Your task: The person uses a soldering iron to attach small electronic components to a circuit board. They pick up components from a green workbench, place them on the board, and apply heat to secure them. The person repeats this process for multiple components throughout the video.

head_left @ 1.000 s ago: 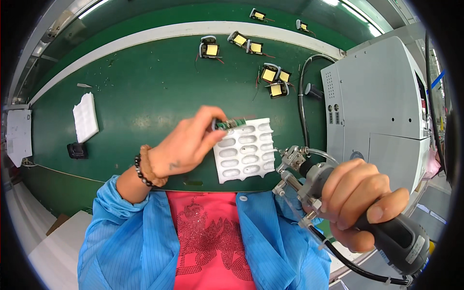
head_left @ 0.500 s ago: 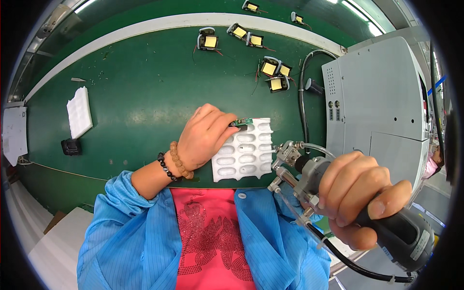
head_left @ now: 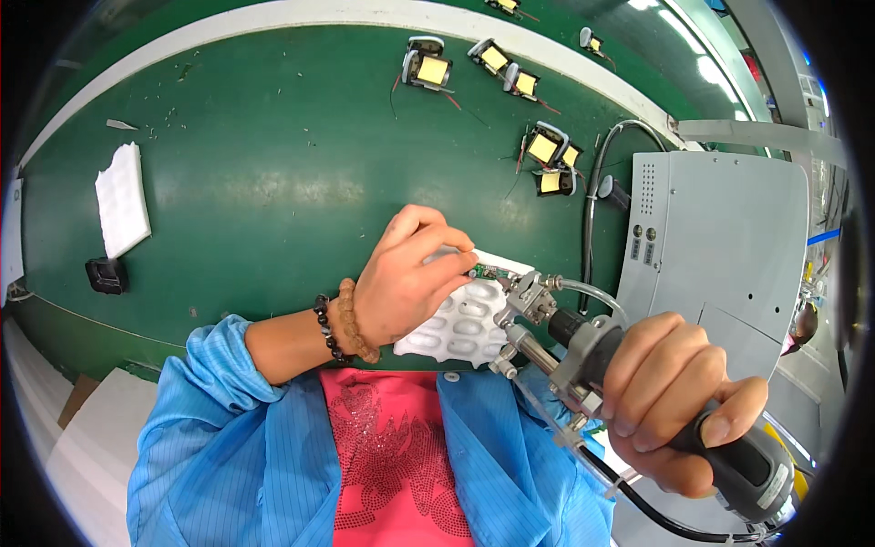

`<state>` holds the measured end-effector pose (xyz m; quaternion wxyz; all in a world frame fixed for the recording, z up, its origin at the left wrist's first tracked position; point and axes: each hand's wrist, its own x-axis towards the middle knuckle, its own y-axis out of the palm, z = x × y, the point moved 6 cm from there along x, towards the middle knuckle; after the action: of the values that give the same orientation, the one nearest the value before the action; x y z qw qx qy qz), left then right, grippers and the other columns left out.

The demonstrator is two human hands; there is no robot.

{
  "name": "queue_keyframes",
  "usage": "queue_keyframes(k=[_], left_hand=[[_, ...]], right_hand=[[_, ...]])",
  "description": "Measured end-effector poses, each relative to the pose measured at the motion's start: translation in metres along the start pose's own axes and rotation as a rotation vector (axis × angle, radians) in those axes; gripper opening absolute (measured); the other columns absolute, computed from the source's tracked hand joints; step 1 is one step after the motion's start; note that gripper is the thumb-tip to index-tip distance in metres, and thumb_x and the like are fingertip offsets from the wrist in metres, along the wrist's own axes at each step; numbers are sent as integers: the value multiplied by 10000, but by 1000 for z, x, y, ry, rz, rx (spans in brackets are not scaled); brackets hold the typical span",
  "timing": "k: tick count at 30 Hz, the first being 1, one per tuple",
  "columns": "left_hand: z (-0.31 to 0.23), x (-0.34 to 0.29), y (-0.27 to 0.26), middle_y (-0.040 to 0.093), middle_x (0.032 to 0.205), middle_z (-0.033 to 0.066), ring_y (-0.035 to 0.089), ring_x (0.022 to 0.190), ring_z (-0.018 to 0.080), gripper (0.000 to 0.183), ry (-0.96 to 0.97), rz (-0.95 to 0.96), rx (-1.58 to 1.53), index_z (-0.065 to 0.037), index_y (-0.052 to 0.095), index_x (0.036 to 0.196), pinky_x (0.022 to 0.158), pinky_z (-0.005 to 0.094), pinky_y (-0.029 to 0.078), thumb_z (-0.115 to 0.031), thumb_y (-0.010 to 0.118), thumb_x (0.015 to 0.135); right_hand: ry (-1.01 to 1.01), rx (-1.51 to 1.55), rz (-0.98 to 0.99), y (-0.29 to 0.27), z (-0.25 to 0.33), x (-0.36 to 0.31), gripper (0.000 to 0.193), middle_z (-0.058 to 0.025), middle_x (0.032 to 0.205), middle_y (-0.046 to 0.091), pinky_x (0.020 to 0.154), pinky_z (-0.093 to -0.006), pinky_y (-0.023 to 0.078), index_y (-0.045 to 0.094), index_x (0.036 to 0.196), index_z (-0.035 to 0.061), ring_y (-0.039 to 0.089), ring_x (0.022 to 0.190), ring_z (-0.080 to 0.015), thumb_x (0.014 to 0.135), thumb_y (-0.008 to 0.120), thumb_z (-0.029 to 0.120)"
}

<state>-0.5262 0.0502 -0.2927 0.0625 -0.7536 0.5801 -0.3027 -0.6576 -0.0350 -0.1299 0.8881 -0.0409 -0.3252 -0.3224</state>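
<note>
Pinched in the fingers of my left hand (head_left: 401, 283) is a small green circuit board (head_left: 495, 272), partly hidden by the fingertips. It lies at the far edge of a white molded tray (head_left: 437, 342) with rows of oval hollows. My right hand (head_left: 679, 392) is wrapped around a black handheld tool (head_left: 583, 351) with a silver metal head, fittings and thin tubes. The tool's head points left, at the right edge of the tray and close to the board's right end. Whether it touches the board I cannot tell.
A large grey machine (head_left: 720, 237) stands on the right, with a black hose (head_left: 588, 210) beside it. Several black wired parts with yellow faces (head_left: 544, 146) lie on the green table (head_left: 273, 219). At the left are a white foam piece (head_left: 123, 201) and a black block (head_left: 107, 275).
The tool's head has come closer to the circuit board. The tray now sits more tilted, and the board lies lower in the picture. The whole view has shifted a little.
</note>
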Motion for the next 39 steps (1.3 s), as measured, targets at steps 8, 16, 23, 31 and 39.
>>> queue_keyframes(k=[8, 16, 23, 31, 39], left_hand=[[14, -3, 6, 674, 939, 49, 569, 917, 267, 338, -104, -16, -89, -35, 703, 918, 768, 367, 495, -35, 848, 613], [12, -2, 4, 668, 923, 56, 570, 915, 272, 339, -76, -16, -102, -24, 700, 915, 769, 366, 496, -12, 842, 607], [10, -2, 4, 655, 908, 62, 574, 919, 276, 338, -72, -15, -104, -20, 701, 916, 776, 368, 495, -1, 834, 605], [10, -1, 4, 651, 906, 61, 576, 923, 276, 348, -69, -3, -100, -23, 705, 925, 785, 371, 495, -1, 832, 602], [9, -2, 4, 641, 895, 60, 577, 909, 275, 344, -61, -18, -92, -27, 703, 913, 785, 374, 492, 0, 829, 594]], right_hand=[[13, -7, 29, 3, -13, 1, 400, 13, 614, 590, 438, -194, 491, 501, 1074, 129, 585, 487, -77, 902, 710, 423], [54, -39, 55, 7, -16, 2, 389, 15, 613, 587, 428, -196, 486, 497, 1074, 132, 582, 487, -75, 911, 701, 420], [43, -25, 70, 9, -21, 2, 406, 19, 624, 585, 423, -192, 480, 498, 1078, 131, 578, 487, -70, 905, 702, 436], [37, -33, 62, 8, -19, 1, 412, 19, 627, 582, 420, -193, 481, 497, 1086, 130, 575, 487, -65, 904, 700, 439], [59, -20, 66, 15, -25, 6, 453, 29, 627, 577, 411, -195, 448, 466, 1116, 138, 563, 480, -65, 886, 727, 428]])
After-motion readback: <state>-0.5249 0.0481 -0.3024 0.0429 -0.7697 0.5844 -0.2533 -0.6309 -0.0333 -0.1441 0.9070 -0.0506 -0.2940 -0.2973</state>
